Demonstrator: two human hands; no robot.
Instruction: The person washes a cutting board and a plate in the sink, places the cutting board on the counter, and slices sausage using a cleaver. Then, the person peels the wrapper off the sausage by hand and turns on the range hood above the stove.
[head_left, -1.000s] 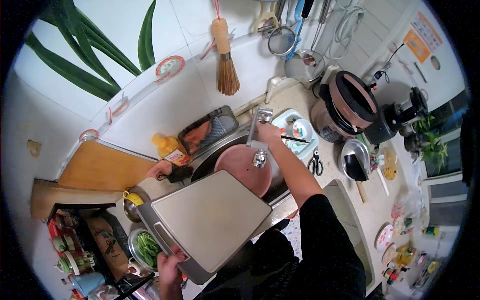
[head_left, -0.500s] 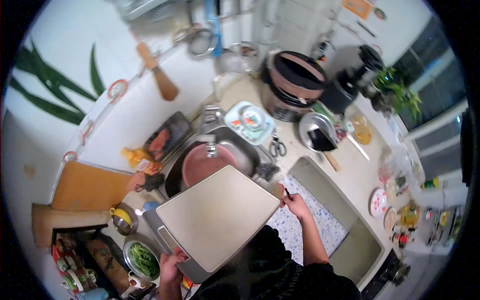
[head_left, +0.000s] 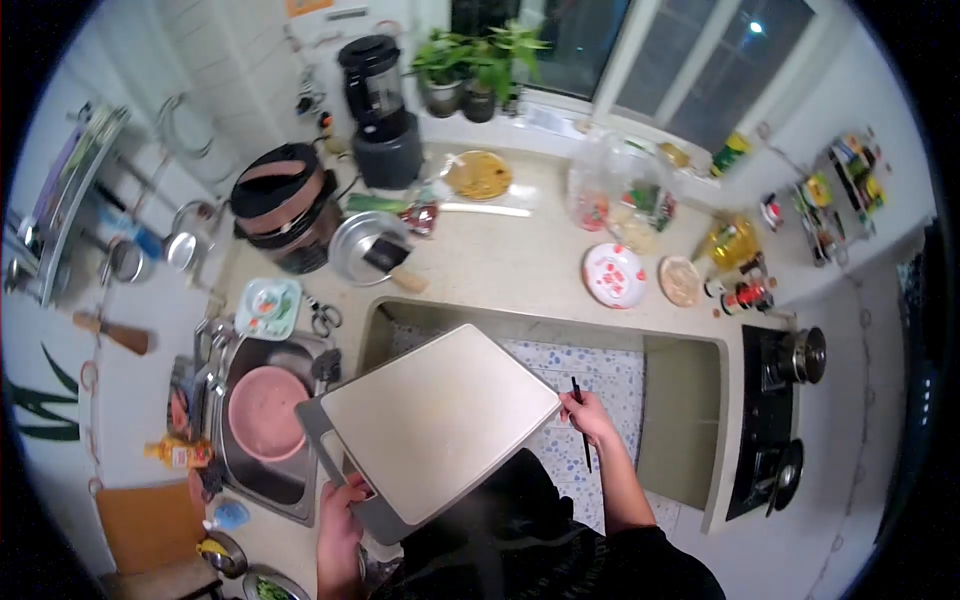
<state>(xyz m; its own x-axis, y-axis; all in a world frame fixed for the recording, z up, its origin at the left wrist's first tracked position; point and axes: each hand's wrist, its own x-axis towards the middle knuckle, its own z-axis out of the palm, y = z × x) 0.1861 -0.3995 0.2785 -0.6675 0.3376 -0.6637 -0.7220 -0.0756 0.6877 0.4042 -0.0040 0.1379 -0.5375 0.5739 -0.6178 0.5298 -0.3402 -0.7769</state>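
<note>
A beige cutting board (head_left: 445,420) with a grey rim is held tilted in front of my body. My left hand (head_left: 343,508) is closed around the handle slot at its lower left corner. My right hand (head_left: 592,415) is closed on a thin, dark, stick-like utensil (head_left: 586,440), whose kind I cannot make out. The fingers of that hand also meet the board's right corner. Left of the board, a pink basin (head_left: 268,413) sits in the steel sink (head_left: 300,497).
Along the counter (head_left: 520,255) stand a rice cooker (head_left: 285,208), a blender (head_left: 383,115), a steel pot (head_left: 350,250) and a red-and-white plate (head_left: 614,276). Scissors (head_left: 323,316) lie near the sink. A stove (head_left: 757,425) is at the right, beyond an open counter recess (head_left: 683,420).
My view has turned right, from the sink toward the window and stove. The board stays in my hands, now over the gap in front of the counter.
</note>
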